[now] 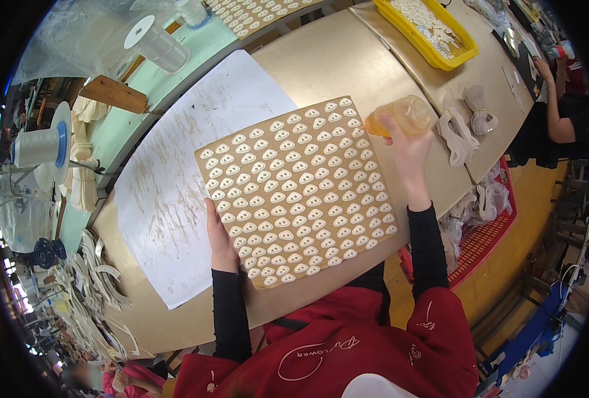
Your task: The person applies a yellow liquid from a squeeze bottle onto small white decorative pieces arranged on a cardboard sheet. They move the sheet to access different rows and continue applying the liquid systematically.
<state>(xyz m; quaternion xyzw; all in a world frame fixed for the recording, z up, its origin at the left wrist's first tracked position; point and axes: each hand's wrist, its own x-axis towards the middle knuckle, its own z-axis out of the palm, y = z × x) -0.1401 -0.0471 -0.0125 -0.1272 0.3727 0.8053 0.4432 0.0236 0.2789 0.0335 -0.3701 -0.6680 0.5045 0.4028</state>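
A square brown board (259, 286) is tilted over the table, covered with rows of small white rounded-triangular pieces (295, 198), each with two dark holes. My left hand (221, 240) grips its left edge, thumb along the side and the other fingers hidden beneath. Just beyond the board's upper right edge, my right hand (410, 149) is wrapped round a clear squeeze bottle (410, 114) with amber liquid inside. The bottle lies nearly sideways, its tip pointing left at the board's edge. Under the board's far left part spreads a white sheet (165, 199) with brown streaks.
A yellow tray (448, 64) of small pale pieces stands at the back right. Tied white bundles (456, 136) lie right of my hand. Below the table's right edge sits a red basket (490, 247). Thread spools (158, 45) stand far left; another person's arm (560, 123) shows far right.
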